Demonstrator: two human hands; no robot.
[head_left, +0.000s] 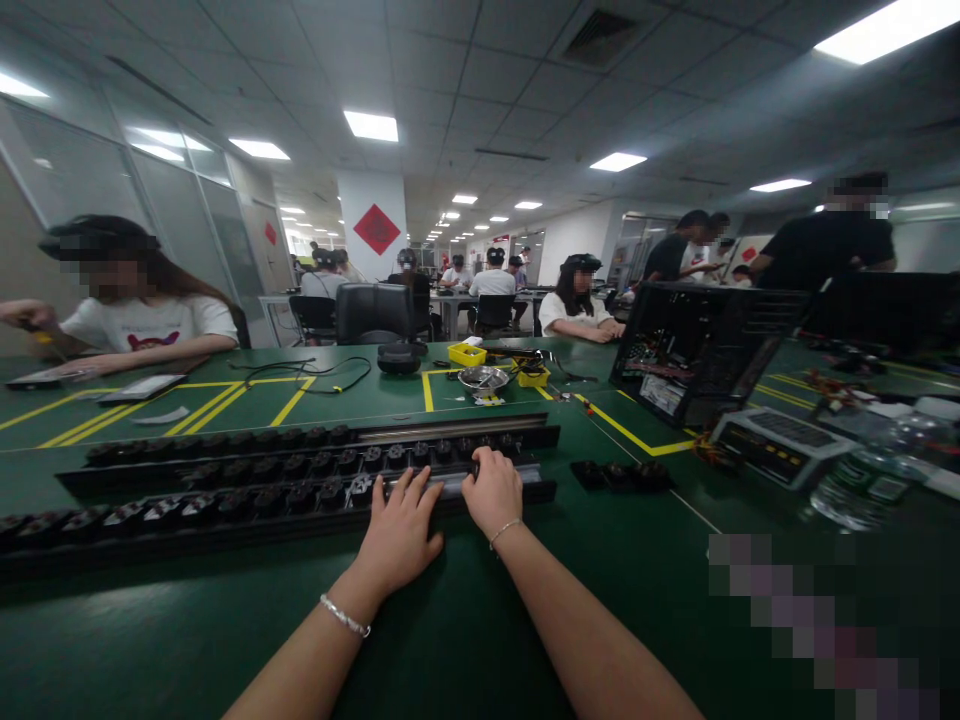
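Note:
Long black channel-shaped trays lie across the green table, filled with rows of small black round parts (268, 500). My left hand (401, 530) rests over the nearest tray (540, 491) with its fingers spread, the fingertips beside the end of the row. Just to its right, my right hand (495, 492) is closed, fingers curled down at the tray. A bit of something dark shows at its fingertips, but what it is I cannot tell. Farther back, another tray (551, 436) has a bare stretch at its right end. A short black strip of similar parts (622, 475) lies right of my hands.
On the right stand an open computer case (705, 345), a power supply unit (780, 445) and plastic bottles (862, 480). A metal bowl (484, 380), yellow bins (466, 354) and a black cable (337, 378) lie at the back. A co-worker (142, 300) sits at the left.

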